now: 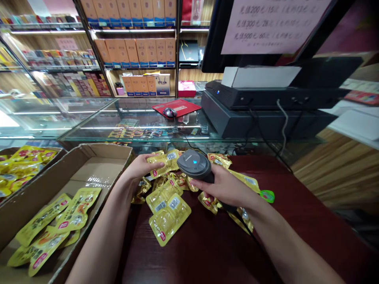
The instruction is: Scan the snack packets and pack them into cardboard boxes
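My left hand (141,167) pinches a yellow snack packet (164,163) with its barcode facing up. Just right of that packet, my right hand (217,183) grips a dark barcode scanner (194,163) that shows a blue light; its head points toward the packet. Below the hands, two yellow packets (170,219) overlap on the dark red table (189,260), barcodes up. Several gold and yellow packets (180,181) lie in a pile between and behind the hands, and more packets (247,179) are partly hidden behind my right forearm.
A cardboard box (102,152) with several yellow packets stands at left, another filled box (26,165) beyond it. Behind are a glass counter (130,114), a mouse (169,113) on a red mat (188,106), and black checkout equipment (237,118). The scanner's cable runs under my right forearm.
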`<state>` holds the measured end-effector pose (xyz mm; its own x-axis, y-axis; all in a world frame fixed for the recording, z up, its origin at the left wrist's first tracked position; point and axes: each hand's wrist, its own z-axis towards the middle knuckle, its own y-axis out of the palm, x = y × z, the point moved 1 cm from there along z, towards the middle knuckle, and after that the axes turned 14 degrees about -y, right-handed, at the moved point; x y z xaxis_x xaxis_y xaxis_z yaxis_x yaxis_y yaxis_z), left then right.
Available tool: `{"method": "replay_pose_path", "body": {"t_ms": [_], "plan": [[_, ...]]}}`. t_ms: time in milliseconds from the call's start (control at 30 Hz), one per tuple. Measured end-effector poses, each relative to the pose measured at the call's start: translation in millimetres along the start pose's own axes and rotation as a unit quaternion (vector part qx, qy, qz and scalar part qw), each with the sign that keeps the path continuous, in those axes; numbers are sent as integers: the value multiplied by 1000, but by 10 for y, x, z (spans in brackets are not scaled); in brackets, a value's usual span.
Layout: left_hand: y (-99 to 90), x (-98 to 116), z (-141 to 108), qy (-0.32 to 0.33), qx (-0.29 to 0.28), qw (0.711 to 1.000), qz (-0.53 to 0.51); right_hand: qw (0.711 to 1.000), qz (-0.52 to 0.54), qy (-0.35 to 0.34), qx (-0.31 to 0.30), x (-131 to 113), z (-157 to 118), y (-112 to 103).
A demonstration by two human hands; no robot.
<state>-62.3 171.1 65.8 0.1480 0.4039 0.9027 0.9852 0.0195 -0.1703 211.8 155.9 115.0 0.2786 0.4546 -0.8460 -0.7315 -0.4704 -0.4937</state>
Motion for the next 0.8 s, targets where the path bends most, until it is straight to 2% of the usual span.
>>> {"method": "replay_pose_path", "body": {"t_ms": [233,400,533,667,733,800], "plan": [[-60,-45,49,9,26,997,73,1000,9,11,-4,5,-9,18],[-32,10,12,4,12,1000,28,1000,20,-13,-1,-42,-7,-5],[32,61,-147,30,38,999,4,1000,26,-5,-7,-157,-20,-18],[-14,114,-576,47,138,988,47,999,27,38,-1,-238,-39,-1],[-153,134,-870,54,215,969,109,998,17,56,-26,-238,-41,24],[-379,136,-1185,62,295,936,179,997,10,63,-44,-215,-40,58]]}}
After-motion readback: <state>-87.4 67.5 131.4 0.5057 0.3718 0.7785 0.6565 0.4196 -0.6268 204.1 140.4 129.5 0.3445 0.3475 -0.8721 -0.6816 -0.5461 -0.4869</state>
